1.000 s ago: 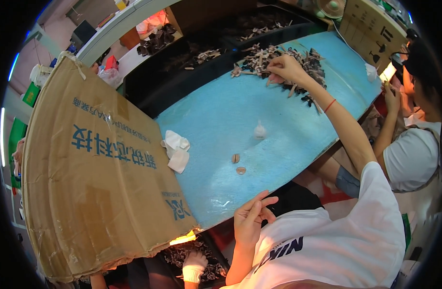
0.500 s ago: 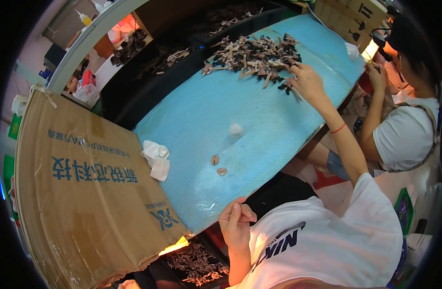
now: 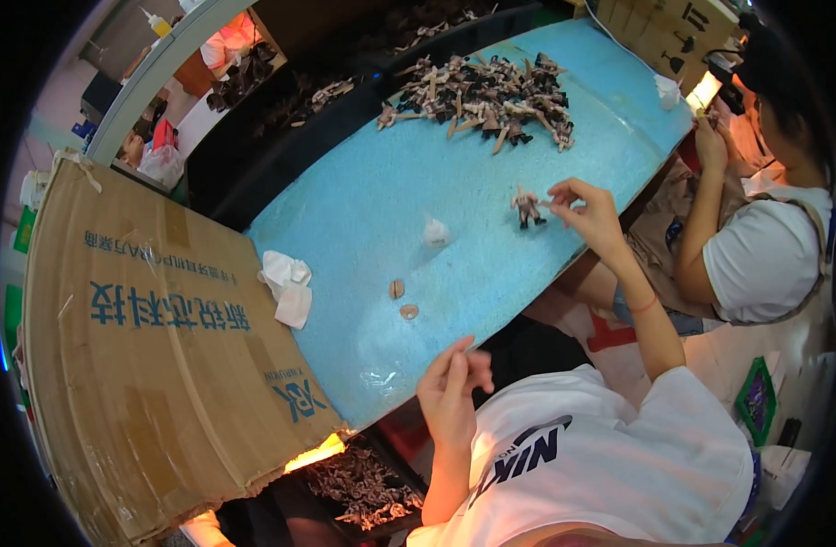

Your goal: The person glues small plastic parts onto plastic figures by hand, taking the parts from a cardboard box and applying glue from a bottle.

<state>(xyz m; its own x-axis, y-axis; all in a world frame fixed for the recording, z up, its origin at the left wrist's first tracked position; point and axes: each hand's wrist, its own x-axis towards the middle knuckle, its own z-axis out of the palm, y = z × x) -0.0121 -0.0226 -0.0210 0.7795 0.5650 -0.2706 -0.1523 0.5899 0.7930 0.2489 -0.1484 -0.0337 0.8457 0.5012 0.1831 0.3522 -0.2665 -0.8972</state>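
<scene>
Pinching one small figure (image 3: pixel 527 208) in my right hand (image 3: pixel 593 219), now drawn away from the pile (image 3: pixel 491 102), so it's singled out. Left hand (image 3: pixel 449 390) half-curled, blurred; can't tell if empty.

Drew right hand (image 3: pixel 589 217) from pile (image 3: pixel 492 98) toward five o'clock. Brought small figure (image 3: pixel 527 208) clear along with it.

left head fisheye | faces down | near, over blue tabletop (image 3: pixel 345 219)
</scene>
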